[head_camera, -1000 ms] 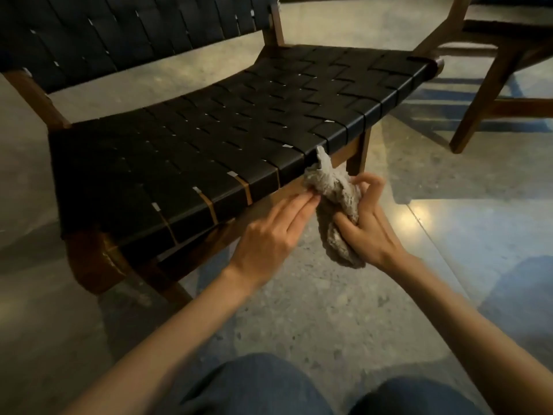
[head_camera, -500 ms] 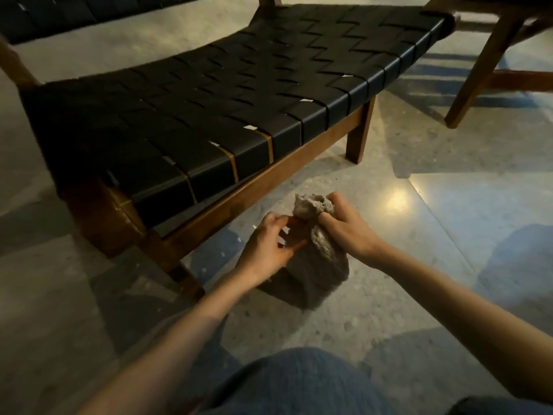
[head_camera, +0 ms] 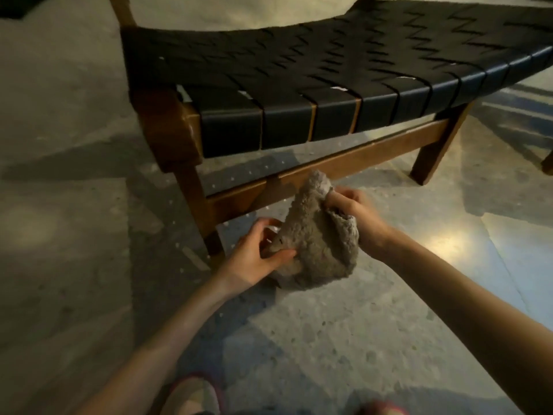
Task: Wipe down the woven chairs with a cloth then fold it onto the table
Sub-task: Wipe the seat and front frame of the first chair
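Head | cloth (head_camera: 317,244): grey, fuzzy, bunched | both hands gripping it

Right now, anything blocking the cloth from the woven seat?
Nothing visible. The left hand and right hand grip the cloth in front of the lower rail; only air separates it from the woven seat above.

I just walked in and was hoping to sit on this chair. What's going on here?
A person holds a grey fuzzy cloth with both hands, low in front of the black woven chair. The left hand pinches its lower edge and the right hand grips its upper part, so the cloth hangs bunched between them over the floor, near the chair's wooden front rail. It is not on the woven seat right now, and no table is in view.
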`<state>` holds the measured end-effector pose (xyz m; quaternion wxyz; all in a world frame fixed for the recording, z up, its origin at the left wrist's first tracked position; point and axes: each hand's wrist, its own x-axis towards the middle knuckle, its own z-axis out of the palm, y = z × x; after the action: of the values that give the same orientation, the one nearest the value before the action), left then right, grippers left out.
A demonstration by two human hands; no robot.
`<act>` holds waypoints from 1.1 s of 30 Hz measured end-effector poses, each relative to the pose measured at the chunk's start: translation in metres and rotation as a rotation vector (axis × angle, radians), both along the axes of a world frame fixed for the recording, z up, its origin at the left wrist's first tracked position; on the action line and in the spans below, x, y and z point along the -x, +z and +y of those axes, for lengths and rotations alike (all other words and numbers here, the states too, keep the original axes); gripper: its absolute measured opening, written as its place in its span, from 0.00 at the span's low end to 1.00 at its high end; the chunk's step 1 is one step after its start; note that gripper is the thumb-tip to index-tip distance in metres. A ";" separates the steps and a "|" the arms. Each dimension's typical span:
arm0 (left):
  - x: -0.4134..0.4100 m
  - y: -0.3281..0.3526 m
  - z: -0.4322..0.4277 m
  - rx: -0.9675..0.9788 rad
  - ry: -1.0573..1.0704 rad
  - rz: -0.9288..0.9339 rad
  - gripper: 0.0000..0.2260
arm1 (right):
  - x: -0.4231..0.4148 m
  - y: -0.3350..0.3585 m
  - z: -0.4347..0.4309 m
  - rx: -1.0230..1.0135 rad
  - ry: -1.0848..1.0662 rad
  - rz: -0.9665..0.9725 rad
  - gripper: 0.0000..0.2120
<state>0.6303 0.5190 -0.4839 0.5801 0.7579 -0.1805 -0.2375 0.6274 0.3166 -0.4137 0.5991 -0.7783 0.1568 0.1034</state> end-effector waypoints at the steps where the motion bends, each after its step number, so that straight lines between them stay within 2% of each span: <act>1: 0.004 0.000 0.009 -0.020 0.013 -0.017 0.16 | -0.003 -0.003 0.002 0.016 0.015 -0.008 0.09; 5: 0.022 0.010 0.048 -0.172 0.323 -0.198 0.11 | -0.002 -0.015 0.021 0.055 0.119 -0.148 0.02; 8: 0.020 0.024 0.080 -0.259 0.482 -0.482 0.13 | -0.001 -0.018 0.044 0.218 0.223 -0.319 0.04; 9: 0.017 0.030 0.089 -0.309 0.514 -0.557 0.13 | -0.001 -0.018 0.053 0.215 0.238 -0.365 0.05; 13: 0.004 0.040 0.111 -0.604 0.764 -0.829 0.11 | -0.010 -0.016 0.091 0.043 0.161 -0.487 0.05; 16: -0.005 0.044 0.111 -0.615 0.889 -0.885 0.10 | -0.020 -0.014 0.113 -0.097 0.050 -0.512 0.03; 19: -0.016 0.042 0.101 -0.506 0.954 -0.815 0.10 | -0.028 -0.019 0.129 -0.143 -0.051 -0.534 0.03; 22: -0.021 0.035 0.087 -0.218 1.057 -0.712 0.10 | -0.028 -0.025 0.148 -0.082 -0.081 -0.585 0.07; 24: -0.025 0.027 0.081 -0.018 1.074 -0.601 0.11 | -0.026 -0.030 0.155 -0.071 -0.044 -0.584 0.14; 26: -0.032 0.019 0.075 0.092 1.028 -0.394 0.08 | -0.023 -0.031 0.157 -0.148 0.026 -0.541 0.22; 27: -0.035 0.018 0.070 0.125 0.982 -0.270 0.10 | -0.024 -0.033 0.157 -0.160 0.071 -0.514 0.23; 29: -0.041 0.016 0.060 0.193 0.875 -0.074 0.16 | -0.027 -0.031 0.160 -0.052 0.165 -0.484 0.20; 31: -0.042 0.018 0.053 0.237 0.803 -0.016 0.19 | -0.029 -0.030 0.163 0.003 0.219 -0.455 0.17; 33: -0.044 0.022 0.049 0.262 0.762 -0.034 0.20 | -0.031 -0.026 0.163 -0.057 0.247 -0.388 0.17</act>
<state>0.6745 0.5681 -0.4624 0.7154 0.6939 0.0750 0.0324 0.6582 0.4792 -0.4399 0.6225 -0.7797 -0.0607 0.0284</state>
